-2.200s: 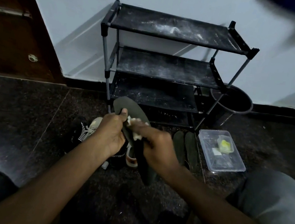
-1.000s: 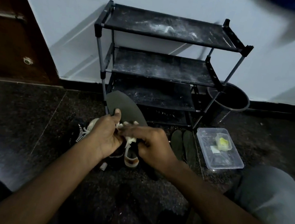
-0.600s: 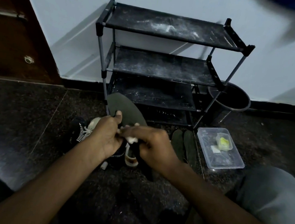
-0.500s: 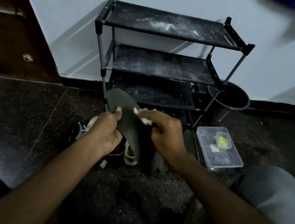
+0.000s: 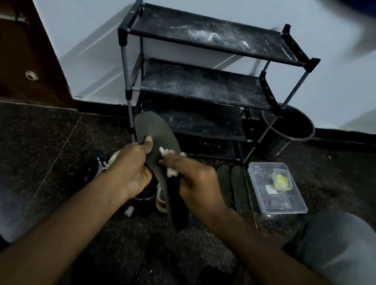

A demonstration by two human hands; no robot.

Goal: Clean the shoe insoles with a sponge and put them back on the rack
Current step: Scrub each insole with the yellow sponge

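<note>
My left hand [image 5: 130, 170] grips a dark grey insole [image 5: 157, 134] near its middle, thumb on top, with the toe end pointing up toward the rack. My right hand [image 5: 197, 185] presses a small pale sponge [image 5: 171, 164] against the insole's surface. Two more dark insoles [image 5: 231, 185] lie side by side on the floor to the right. The black shoe rack [image 5: 203, 82] with dusty shelves stands against the wall in front of me.
Dark sneakers with white laces [image 5: 101, 165] lie on the floor under my left hand. A clear plastic box [image 5: 277, 188] holding a yellow-green item sits at right. A black bucket [image 5: 287, 128] stands beside the rack. A wooden door [image 5: 9, 49] is at left.
My right hand has rubbed the sponge up and down along the insole; it now sits lower than half a second ago. The left hand keeps its hold on the insole.
</note>
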